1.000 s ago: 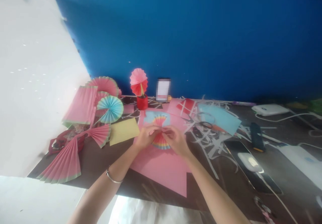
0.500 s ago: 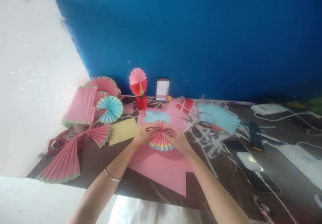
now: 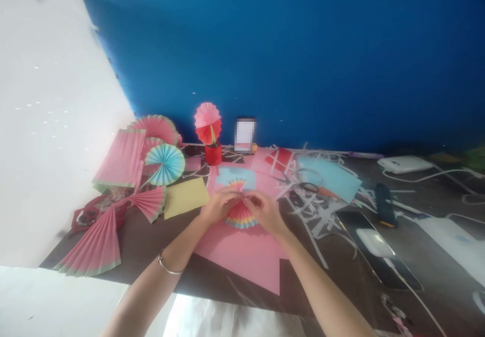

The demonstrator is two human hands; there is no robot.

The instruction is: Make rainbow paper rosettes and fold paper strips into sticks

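A pleated paper fan (image 3: pixel 241 215), pink with yellow and light blue bands at its edge, spreads above and below my fingers. My left hand (image 3: pixel 222 203) pinches its gathered middle from the left. From the right, my right hand (image 3: pixel 263 208) grips the same middle, its thumb and fingers closed on the folds. The fingertips of both hands nearly meet and hide the fan's centre. Beneath lies a large pink paper sheet (image 3: pixel 246 261), with a light blue paper piece (image 3: pixel 229 175) just behind the fan.
Pink pleated fans (image 3: pixel 94 241) and a round blue fan (image 3: pixel 165 164) lie left, near yellow paper (image 3: pixel 185 198). Behind stand a red pot (image 3: pixel 213 154) with a fan and a blurred screen (image 3: pixel 245 135). White paper strips (image 3: pixel 322 221), blue paper (image 3: pixel 329 175) and a phone (image 3: pixel 364 226) lie right.
Half a second ago the fan's lower part was spread wider and tilted up; now it is narrower, and the upper part shows again behind my fingers. Both hands stay at its middle.
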